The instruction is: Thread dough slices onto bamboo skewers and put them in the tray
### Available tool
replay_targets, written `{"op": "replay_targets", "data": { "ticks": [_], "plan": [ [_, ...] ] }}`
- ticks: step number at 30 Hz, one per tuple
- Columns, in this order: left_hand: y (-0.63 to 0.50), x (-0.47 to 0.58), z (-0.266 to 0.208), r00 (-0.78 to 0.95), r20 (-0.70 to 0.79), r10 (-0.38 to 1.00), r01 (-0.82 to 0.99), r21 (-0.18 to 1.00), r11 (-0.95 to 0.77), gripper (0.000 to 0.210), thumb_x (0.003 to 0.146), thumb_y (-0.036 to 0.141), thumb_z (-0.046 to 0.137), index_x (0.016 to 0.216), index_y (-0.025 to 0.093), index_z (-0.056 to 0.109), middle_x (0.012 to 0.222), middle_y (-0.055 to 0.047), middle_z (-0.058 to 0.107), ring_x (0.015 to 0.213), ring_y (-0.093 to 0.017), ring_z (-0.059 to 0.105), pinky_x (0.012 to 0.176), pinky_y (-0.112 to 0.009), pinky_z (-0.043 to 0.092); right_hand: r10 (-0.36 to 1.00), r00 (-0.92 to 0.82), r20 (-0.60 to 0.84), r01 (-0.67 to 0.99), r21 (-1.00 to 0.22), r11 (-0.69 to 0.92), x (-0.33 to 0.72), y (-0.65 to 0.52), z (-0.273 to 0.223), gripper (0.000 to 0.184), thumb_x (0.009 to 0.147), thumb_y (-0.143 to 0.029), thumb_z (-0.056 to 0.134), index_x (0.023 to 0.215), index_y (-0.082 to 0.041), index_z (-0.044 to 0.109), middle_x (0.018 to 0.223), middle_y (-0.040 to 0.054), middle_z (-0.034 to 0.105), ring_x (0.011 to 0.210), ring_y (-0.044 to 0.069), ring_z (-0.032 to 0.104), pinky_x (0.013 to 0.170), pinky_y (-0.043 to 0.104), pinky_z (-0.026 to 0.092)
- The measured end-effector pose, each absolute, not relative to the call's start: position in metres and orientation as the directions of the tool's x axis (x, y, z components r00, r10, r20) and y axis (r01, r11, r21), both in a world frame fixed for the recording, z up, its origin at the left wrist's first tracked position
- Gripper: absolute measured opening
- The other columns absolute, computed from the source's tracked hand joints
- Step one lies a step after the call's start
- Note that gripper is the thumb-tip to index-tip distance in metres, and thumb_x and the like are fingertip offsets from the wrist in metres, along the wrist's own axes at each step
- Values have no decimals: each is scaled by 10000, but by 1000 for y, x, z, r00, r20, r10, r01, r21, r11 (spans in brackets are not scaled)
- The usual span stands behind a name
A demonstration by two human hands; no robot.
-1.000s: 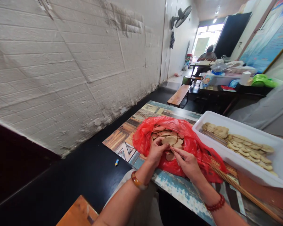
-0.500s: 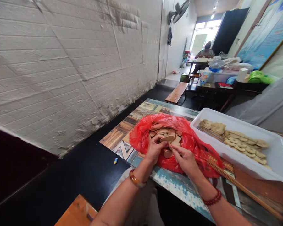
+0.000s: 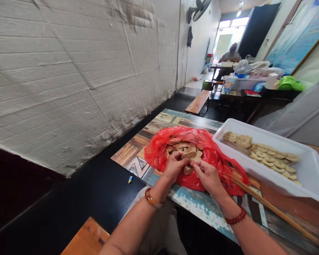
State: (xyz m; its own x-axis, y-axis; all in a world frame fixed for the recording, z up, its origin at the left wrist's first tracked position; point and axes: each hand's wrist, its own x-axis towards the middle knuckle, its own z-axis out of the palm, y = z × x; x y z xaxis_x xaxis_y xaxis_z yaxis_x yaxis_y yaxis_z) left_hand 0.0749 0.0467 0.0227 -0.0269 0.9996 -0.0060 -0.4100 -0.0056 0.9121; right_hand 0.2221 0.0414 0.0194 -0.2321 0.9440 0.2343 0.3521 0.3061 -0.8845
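left hand [image 3: 174, 165] pinches a tan slice [image 3: 188, 154] above the red bag [image 3: 159, 152] | right hand [image 3: 207, 175] closed on a thin skewer [image 3: 268, 207], tip at the slice | risk: skewer slips, pricks fingers, or slice splits | tray [image 3: 312, 173] right of bag on counter [image 3: 138, 150]

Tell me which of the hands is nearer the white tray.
Right. The right hand sits at the red bag's near edge, on the side toward the white tray but apart from it. The left hand is beside it, farther from the tray.
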Motion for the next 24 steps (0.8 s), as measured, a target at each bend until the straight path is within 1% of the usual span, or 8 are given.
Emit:
{"op": "replay_targets", "data": {
  "ticks": [3, 7, 9, 11, 13, 17, 20, 24],
  "plan": [
    [47, 75, 22, -9, -16, 1000, -439, 898, 11, 343, 582, 333, 789, 780, 150, 577, 635, 11, 628, 552, -106, 568, 579, -225, 425, 939, -241, 245, 352, -880, 320, 222, 41, 20, 290, 859, -388, 508, 835, -162, 688, 723, 41, 703, 648, 173, 634, 599, 263, 469],
    [50, 74, 19, -13, -53, 999, -476, 878, 40, 417, 545, 313, 806, 859, 147, 588, 699, 7, 624, 545, -84, 547, 560, -208, 405, 930, -259, 262, 341, -876, 341, 221, 38, 24, 273, 867, -370, 505, 861, -166, 688, 780, 46, 717, 689, 173, 648, 630, 262, 481],
    [51, 73, 18, 8, -79, 997, -483, 873, 73, 412, 560, 324, 796, 874, 140, 603, 713, 0, 621, 550, -81, 542, 555, -204, 397, 925, -268, 269, 343, -871, 352, 221, 37, 26, 271, 874, -361, 499, 873, -168, 689, 783, 46, 720, 696, 174, 653, 632, 260, 483],
    [51, 73, 18, 31, -78, 996, -490, 868, 83, 363, 600, 358, 767, 839, 135, 609, 685, 0, 605, 562, -86, 545, 560, -206, 395, 920, -272, 283, 361, -856, 371, 221, 36, 28, 270, 876, -356, 499, 878, -168, 692, 789, 50, 723, 706, 178, 658, 643, 265, 486],
    [51, 74, 17, 27, -68, 997, -482, 873, 73, 324, 632, 391, 739, 762, 129, 600, 636, 3, 584, 550, -85, 533, 557, -208, 389, 914, -272, 301, 384, -837, 390, 221, 35, 28, 270, 875, -353, 501, 884, -167, 696, 799, 53, 725, 711, 179, 659, 655, 269, 489],
    [51, 74, 14, 4, -102, 995, -458, 884, 93, 337, 626, 423, 733, 654, 134, 562, 583, 3, 567, 507, -81, 502, 542, -216, 381, 912, -269, 310, 407, -822, 399, 222, 36, 24, 268, 868, -355, 510, 891, -167, 700, 760, 41, 716, 651, 166, 641, 616, 262, 484],
    [52, 74, 11, 3, -109, 994, -482, 871, 96, 343, 611, 422, 743, 629, 140, 548, 571, 11, 556, 500, -80, 499, 544, -218, 383, 912, -278, 301, 410, -821, 396, 223, 37, 21, 262, 863, -356, 516, 879, -168, 698, 765, 39, 714, 645, 162, 635, 602, 257, 481],
    [52, 73, 10, 1, -106, 994, -503, 860, 92, 322, 617, 401, 746, 656, 126, 581, 574, 18, 546, 473, -61, 466, 509, -206, 358, 912, -298, 282, 416, -821, 390, 225, 37, 23, 269, 863, -365, 513, 874, -170, 698, 728, 32, 699, 640, 161, 630, 579, 248, 473]
  ]
}}
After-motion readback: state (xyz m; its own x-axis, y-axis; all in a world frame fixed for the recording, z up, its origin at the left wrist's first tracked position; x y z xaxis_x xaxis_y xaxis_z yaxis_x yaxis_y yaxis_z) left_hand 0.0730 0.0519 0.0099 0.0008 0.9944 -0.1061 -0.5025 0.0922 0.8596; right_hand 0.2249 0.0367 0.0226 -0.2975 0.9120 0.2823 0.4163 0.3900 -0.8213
